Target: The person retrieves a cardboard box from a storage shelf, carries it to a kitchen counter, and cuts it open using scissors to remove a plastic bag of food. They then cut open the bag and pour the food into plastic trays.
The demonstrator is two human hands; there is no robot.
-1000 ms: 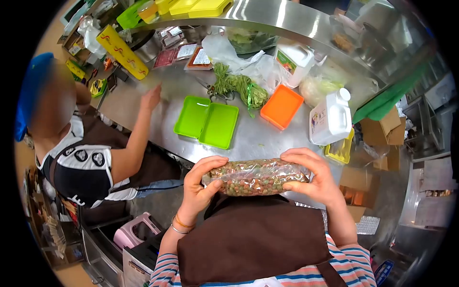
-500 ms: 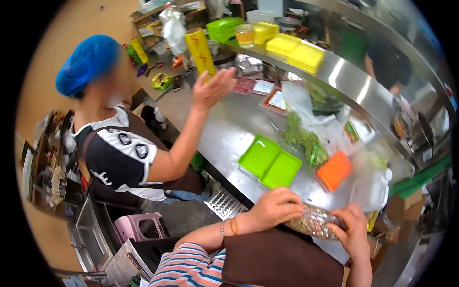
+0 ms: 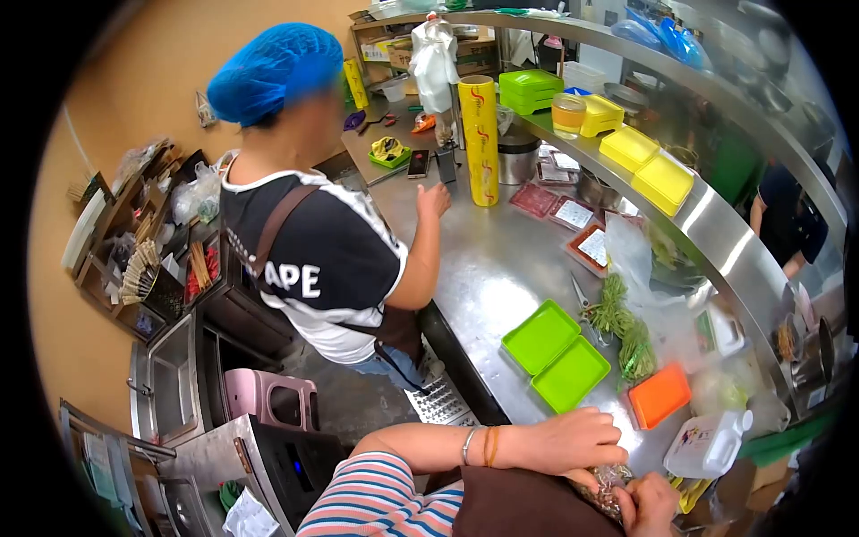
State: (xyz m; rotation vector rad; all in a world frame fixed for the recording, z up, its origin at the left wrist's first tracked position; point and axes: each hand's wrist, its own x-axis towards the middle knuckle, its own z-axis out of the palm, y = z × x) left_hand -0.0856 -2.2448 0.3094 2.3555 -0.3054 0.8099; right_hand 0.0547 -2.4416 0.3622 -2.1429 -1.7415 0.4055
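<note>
Clear bag (image 3: 608,490) of mottled bits gripped between both my hands, at 5 o'clock in the view
My left hand (image 3: 573,443) curls closed over its upper end, my right hand (image 3: 651,501) clasps its lower end; from the bag, an open green box (image 3: 571,373) lies at 11 o'clock, an orange tray (image 3: 660,396) at 1, a white jug (image 3: 707,447) at 2

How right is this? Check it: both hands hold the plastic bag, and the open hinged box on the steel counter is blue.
Wrong colour: the head view shows the open hinged box is green. It's on the steel counter; left hand and right hand hold the plastic bag.
</note>
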